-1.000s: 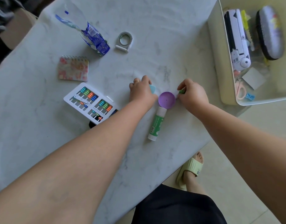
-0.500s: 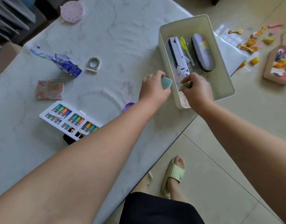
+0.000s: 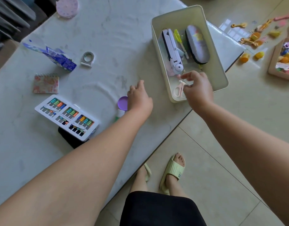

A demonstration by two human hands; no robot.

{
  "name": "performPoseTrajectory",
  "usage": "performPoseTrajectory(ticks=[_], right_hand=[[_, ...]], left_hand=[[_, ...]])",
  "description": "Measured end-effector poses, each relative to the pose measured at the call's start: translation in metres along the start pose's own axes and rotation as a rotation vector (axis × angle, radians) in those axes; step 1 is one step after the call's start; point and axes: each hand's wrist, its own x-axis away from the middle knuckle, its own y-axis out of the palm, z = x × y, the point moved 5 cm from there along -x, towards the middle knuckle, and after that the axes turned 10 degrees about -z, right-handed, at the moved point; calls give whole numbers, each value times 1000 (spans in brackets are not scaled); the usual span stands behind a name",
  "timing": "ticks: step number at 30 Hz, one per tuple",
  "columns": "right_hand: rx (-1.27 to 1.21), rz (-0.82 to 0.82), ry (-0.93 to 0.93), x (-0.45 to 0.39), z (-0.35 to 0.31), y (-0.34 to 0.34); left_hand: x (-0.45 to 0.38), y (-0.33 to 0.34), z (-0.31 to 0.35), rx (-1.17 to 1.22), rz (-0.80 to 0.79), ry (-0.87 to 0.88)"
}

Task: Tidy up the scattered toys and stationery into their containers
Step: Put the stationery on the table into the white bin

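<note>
- Left hand [image 3: 139, 97]: hovers low over the white marble table [image 3: 107, 46], fingers [image 3: 137, 84] loosely spread and holding nothing.
- Round purple plastic cap [image 3: 122, 103]: lies just left of the left hand's fingers, partly hidden under the hand. Judged the next item; the left hand is much the nearer.
- White glue stick with green label [image 3: 120, 113]: just on the person's side of the purple cap, mostly hidden by the left forearm; its long axis appears to run toward the person, but too little shows to be sure.
- White plastic abacus tray with coloured beads [image 3: 67, 117]: well left of those fingers, resting on a dark object; not in the way.
- Right hand [image 3: 197, 88]: over the near end of the cream rectangular plastic bin [image 3: 220, 70], fingers part-curled and narrow; whether they pinch anything cannot be told.
- Pink-handled scissors [image 3: 178, 90]: inside the bin, just left of the right hand's fingers.
- Floral spiral notepad [image 3: 45, 83], grey tape dispenser [image 3: 87, 58], blue crumpled wrapper [image 3: 59, 58]: beyond and left of the left hand, well apart.
- Orange and yellow toys [image 3: 253, 38] and a brown cardboard box [image 3: 274, 62]: on the floor, far right.
</note>
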Motion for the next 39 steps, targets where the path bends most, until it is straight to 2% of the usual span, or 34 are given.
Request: performPoseTrajectory(ticks=[4,12,20,27,31,39], right_hand=[[57,-107,-86,6,-17,34],[160,-277,-149,3,-48,108],[282,-411,-48,-6,-58,172],[381,-356,68,-13,-65,205],[371,-305,136,-16,-63,208],[377,-309,188,-8,-63,203]], left_hand=[[8,-3,-55,-26,-9,-152],[9,-3,-125,-5,-34,-310],[-3,10,-154,-15,-152,-307],[-19,-6,-173,64,-158,-308],[-25,-16,-186,114,-140,-335],[-19,-30,-181,167,-129,-303]])
